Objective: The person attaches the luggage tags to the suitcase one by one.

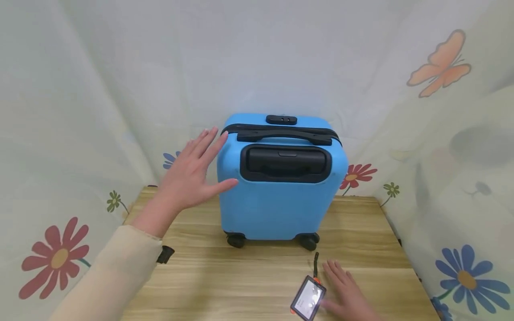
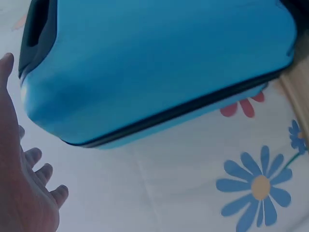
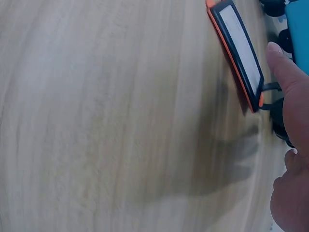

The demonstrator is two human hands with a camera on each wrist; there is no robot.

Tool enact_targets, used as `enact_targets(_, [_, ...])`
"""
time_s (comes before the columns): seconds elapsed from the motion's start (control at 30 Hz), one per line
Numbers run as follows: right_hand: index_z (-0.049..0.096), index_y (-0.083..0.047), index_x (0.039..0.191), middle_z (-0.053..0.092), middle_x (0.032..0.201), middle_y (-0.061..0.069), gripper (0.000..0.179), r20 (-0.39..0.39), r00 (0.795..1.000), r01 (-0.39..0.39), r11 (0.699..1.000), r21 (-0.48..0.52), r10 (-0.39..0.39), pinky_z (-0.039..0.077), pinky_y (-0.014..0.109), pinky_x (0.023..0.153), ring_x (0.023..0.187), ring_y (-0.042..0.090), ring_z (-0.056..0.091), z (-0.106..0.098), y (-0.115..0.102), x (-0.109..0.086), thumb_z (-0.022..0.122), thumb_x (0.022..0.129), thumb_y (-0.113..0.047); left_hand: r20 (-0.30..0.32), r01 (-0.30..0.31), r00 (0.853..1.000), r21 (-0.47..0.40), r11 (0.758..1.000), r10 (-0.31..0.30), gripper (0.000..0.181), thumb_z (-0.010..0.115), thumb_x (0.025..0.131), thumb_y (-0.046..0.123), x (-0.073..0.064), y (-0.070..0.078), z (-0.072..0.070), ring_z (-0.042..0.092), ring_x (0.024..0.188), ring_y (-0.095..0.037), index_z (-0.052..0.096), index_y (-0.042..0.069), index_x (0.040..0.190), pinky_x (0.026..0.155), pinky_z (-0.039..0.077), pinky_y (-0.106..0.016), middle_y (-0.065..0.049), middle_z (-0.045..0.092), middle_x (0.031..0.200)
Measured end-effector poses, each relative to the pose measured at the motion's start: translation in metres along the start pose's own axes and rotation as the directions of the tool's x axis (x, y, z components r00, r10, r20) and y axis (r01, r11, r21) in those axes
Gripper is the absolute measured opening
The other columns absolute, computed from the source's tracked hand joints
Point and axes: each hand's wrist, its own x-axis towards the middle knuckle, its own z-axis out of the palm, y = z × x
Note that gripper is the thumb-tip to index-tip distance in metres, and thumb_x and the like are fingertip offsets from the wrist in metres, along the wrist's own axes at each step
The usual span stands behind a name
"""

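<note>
A light blue suitcase (image 1: 277, 205) stands upright on its black wheels (image 1: 308, 241). Its black carry handle (image 1: 285, 133) and recessed trolley handle (image 1: 287, 164) face up. My left hand (image 1: 192, 171) hovers by its upper left corner, fingers spread and thumb stretched across the blue shell, holding nothing. In the left wrist view, the fingers lie beside the suitcase (image 2: 159, 63). My right hand (image 1: 345, 290) is next to a luggage tag (image 1: 308, 298) with a black frame, orange backing, white card and black strap (image 1: 316, 265). In the right wrist view, the thumb (image 3: 285, 67) stretches out beside the tag (image 3: 239, 50).
The wood-grain table (image 1: 192, 276) carries the suitcase and tag. Behind and at both sides hangs a pale curtain (image 1: 257, 58) printed with flowers and an orange butterfly (image 1: 441, 67). A small black item (image 1: 165, 254) shows beside my left sleeve (image 1: 116, 272).
</note>
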Motion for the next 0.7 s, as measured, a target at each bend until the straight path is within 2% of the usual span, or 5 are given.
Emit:
enact_targets(0.13, [0.04, -0.011, 0.165, 0.037, 0.171, 0.014, 0.1, 0.101, 0.99, -0.104, 0.993, 0.056, 0.098, 0.0, 0.018, 0.125, 0.158, 0.042, 0.028, 0.003, -0.003, 0.002, 0.08, 0.088, -0.06, -0.008, -0.019, 1.0, -0.021, 1.0, 0.019, 0.106, 0.067, 0.091, 0.073, 0.02, 0.012, 0.002, 0.012, 0.166, -0.029, 0.013, 0.032, 0.173, 0.131, 0.017, -0.057, -0.002, 0.012, 0.18])
enact_targets(0.2, [0.039, -0.011, 0.166, 0.035, 0.172, 0.013, 0.102, 0.145, 0.979, -0.16, 0.982, 0.096, 0.146, 0.013, 0.038, 0.131, 0.159, 0.042, 0.027, 0.004, -0.004, 0.003, 0.08, 0.088, -0.062, -0.01, -0.022, 1.0, -0.027, 0.999, 0.022, 0.105, 0.066, 0.092, 0.074, 0.026, 0.017, 0.005, 0.01, 0.166, -0.027, 0.014, 0.032, 0.173, 0.132, 0.017, -0.057, -0.002, 0.013, 0.18])
enact_targets(0.33, [0.039, -0.01, 0.166, 0.037, 0.17, 0.018, 0.101, 0.222, 0.949, -0.266, 0.946, 0.187, 0.223, 0.028, 0.073, 0.119, 0.156, 0.05, 0.03, 0.007, -0.007, 0.006, 0.08, 0.088, -0.06, -0.019, -0.05, 0.999, -0.034, 0.998, 0.05, 0.104, 0.066, 0.092, 0.073, 0.036, 0.023, 0.01, 0.011, 0.166, -0.026, 0.018, 0.03, 0.173, 0.132, 0.017, -0.056, -0.003, 0.015, 0.18])
enact_targets(0.47, [0.045, -0.008, 0.162, 0.047, 0.162, 0.02, 0.098, 0.233, 0.938, -0.31, 0.922, 0.231, 0.257, 0.035, 0.074, 0.115, 0.149, 0.051, 0.041, 0.012, -0.009, 0.005, 0.083, 0.087, -0.057, -0.014, -0.072, 0.997, -0.026, 0.997, 0.072, 0.102, 0.066, 0.093, 0.072, 0.041, 0.027, 0.016, 0.012, 0.166, -0.027, 0.019, 0.029, 0.173, 0.132, 0.018, -0.054, -0.005, 0.016, 0.18])
enact_targets(0.7, [0.056, -0.006, 0.153, 0.062, 0.148, 0.015, 0.087, 0.157, 0.957, -0.272, 0.94, 0.204, 0.242, 0.045, 0.068, 0.111, 0.136, 0.044, 0.055, 0.019, -0.008, 0.002, 0.084, 0.086, -0.055, -0.043, -0.065, 0.997, -0.056, 0.996, 0.063, 0.099, 0.068, 0.093, 0.069, 0.04, 0.029, 0.026, 0.022, 0.163, -0.032, 0.022, 0.032, 0.172, 0.127, 0.03, -0.059, -0.004, 0.018, 0.179])
